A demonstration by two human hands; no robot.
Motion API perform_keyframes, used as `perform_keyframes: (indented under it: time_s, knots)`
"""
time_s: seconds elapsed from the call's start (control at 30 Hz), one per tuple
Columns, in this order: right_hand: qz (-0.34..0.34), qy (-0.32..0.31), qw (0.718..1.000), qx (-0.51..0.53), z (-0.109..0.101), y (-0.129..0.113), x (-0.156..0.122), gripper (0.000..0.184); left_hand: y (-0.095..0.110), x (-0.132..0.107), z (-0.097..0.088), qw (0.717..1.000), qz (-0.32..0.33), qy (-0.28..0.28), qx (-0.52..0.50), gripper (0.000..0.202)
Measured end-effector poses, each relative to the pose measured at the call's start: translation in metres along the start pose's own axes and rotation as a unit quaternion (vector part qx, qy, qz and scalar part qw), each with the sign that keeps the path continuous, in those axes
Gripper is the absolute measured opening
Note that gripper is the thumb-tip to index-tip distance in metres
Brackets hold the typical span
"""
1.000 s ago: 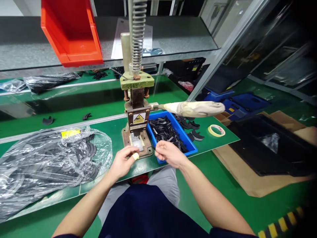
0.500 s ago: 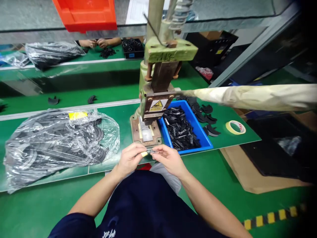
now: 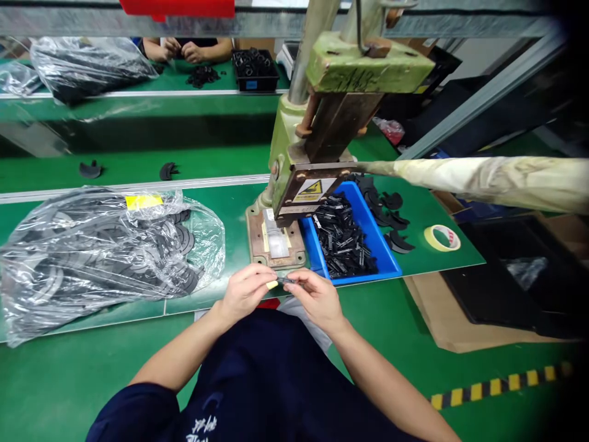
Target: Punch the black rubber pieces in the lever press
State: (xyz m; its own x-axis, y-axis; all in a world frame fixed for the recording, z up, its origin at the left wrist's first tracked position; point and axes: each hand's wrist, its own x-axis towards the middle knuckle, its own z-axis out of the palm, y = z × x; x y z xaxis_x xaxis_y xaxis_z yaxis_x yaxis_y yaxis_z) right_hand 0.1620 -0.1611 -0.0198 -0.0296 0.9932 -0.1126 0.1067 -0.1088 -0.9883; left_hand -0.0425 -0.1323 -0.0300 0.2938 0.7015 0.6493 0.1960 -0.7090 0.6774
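Between my two hands is a small thin black strip [image 3: 286,280], level and just in front of the press base. My left hand [image 3: 246,291] pinches its left end, with a bit of yellow showing at a fingertip. The fingers of my right hand [image 3: 317,297] are closed on its right end. Much of the strip is hidden by fingers. Just beyond stands a green hand press [image 3: 317,166] with a warning label; a pale metal block [image 3: 277,242] sits on its rusty base [image 3: 257,248]. Right of the press, a blue bin [image 3: 368,221] holds many small black pieces [image 3: 343,242].
A clear plastic bag [image 3: 115,258] of dark curved pieces lies at left. The wrapped press lever [image 3: 460,175] reaches right. Loose curved pieces [image 3: 398,241] and a tape roll [image 3: 442,237] lie beyond the bin. Across the bench are another person's hands [image 3: 191,50] and a black bin [image 3: 254,77].
The head view has shifted, so the press now appears larger and leans right. My hands stay in nearly the same place, still pinching the black strip.
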Motion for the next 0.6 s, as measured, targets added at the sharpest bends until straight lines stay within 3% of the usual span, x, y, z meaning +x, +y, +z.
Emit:
perform_keyframes:
  time_s: [0.23,0.47,0.6]
  knots:
    - [0.055,-0.048,0.981,0.179,0.019,-0.002,0.008,0.038,0.006,0.000,0.006,1.000,0.005,0.018,0.000,0.022]
    - [0.170,-0.161,0.928,0.290,0.008,-0.011,0.014,0.040,0.012,0.011,-0.012,0.997,-0.058,-0.044,-0.022,0.024]
    - [0.232,-0.231,0.889,0.319,0.005,-0.012,0.013,0.046,0.013,0.022,-0.019,0.992,-0.019,-0.111,-0.050,0.022]
